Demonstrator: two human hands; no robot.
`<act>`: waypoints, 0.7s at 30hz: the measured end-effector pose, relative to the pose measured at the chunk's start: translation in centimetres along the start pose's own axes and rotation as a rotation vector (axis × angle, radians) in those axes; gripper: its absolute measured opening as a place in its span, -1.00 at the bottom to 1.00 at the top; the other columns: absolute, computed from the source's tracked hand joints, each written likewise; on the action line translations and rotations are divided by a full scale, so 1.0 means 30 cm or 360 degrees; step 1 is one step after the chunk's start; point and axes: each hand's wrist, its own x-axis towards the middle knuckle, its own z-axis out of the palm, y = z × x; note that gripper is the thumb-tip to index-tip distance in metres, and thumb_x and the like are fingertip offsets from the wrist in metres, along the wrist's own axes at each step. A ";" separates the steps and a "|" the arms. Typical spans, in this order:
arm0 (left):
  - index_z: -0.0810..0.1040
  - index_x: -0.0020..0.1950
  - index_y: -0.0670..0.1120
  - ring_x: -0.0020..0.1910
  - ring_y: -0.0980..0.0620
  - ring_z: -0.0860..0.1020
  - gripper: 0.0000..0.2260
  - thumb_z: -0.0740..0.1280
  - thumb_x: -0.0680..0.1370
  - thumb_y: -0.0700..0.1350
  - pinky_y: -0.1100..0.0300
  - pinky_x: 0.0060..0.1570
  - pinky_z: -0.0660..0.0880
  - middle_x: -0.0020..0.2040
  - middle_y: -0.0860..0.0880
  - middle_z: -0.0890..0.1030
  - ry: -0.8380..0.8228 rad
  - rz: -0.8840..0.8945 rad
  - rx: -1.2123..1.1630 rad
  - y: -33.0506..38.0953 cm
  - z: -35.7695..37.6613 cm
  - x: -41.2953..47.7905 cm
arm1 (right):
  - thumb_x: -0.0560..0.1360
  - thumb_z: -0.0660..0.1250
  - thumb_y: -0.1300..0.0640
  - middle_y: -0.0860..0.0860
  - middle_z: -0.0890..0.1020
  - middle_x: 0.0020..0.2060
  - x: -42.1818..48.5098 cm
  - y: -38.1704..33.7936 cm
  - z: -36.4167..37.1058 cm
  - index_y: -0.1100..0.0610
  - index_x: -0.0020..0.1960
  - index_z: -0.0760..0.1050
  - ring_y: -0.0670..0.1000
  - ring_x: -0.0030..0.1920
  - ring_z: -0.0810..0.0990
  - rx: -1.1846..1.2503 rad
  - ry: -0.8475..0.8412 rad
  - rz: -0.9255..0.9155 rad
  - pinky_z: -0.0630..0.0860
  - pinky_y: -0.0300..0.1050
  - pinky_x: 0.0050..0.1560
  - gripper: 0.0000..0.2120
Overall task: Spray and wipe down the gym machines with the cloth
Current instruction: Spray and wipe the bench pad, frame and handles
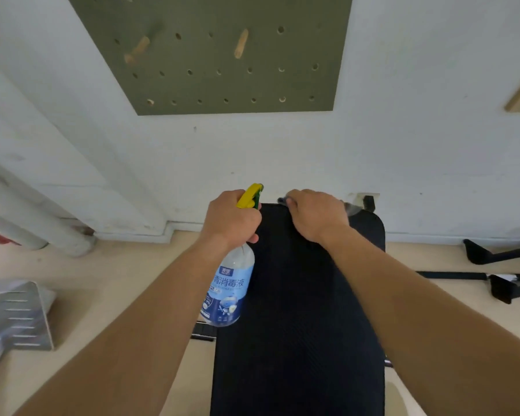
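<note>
Our left hand (231, 219) grips the bottle (229, 291) by its neck, fingers curled round it, nozzle forward, at the pad's (297, 319) left edge. Our right hand (314, 216) curls over the cloth (282, 200), holding it on the pad's far end.

Clear spray bottle (228, 291), blue label, yellow trigger, upright at the left edge of the black bench pad (297, 310); cloth (282, 200), mostly hidden, at its far end.
</note>
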 end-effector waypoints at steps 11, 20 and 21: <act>0.66 -0.04 -0.09 -0.46 0.00 0.66 -0.78 0.28 0.45 -0.30 0.01 -0.07 0.66 0.00 -0.11 0.70 -0.0129 -0.0003 0.0114 -0.028 0.072 -0.029 | 0.67 -0.02 -0.17 -0.04 0.60 0.06 -0.048 0.165 -0.004 -0.08 0.27 0.43 0.12 0.09 0.58 -0.0036 0.0061 -0.0177 0.42 0.00 -0.15 -0.64; 0.61 0.02 -0.07 -0.42 0.01 0.68 -0.84 0.29 0.52 -0.25 0.03 -0.06 0.66 -0.03 -0.06 0.66 -0.0201 0.0057 0.0096 0.133 0.340 -0.120 | 0.68 0.11 0.01 0.03 0.54 0.23 -0.230 0.326 0.060 0.02 0.39 0.42 0.09 0.15 0.53 0.0966 0.0429 0.0436 0.44 -0.04 0.06 -0.67; 0.61 0.02 -0.07 -0.41 -0.01 0.69 -0.85 0.29 0.53 -0.24 0.05 -0.08 0.65 -0.05 -0.05 0.65 -0.0184 0.0068 0.0107 0.141 0.369 -0.132 | 0.68 0.10 0.00 0.03 0.57 0.17 -0.248 0.330 0.064 0.01 0.39 0.41 0.08 0.12 0.54 0.1090 0.0449 0.0501 0.46 -0.04 0.05 -0.68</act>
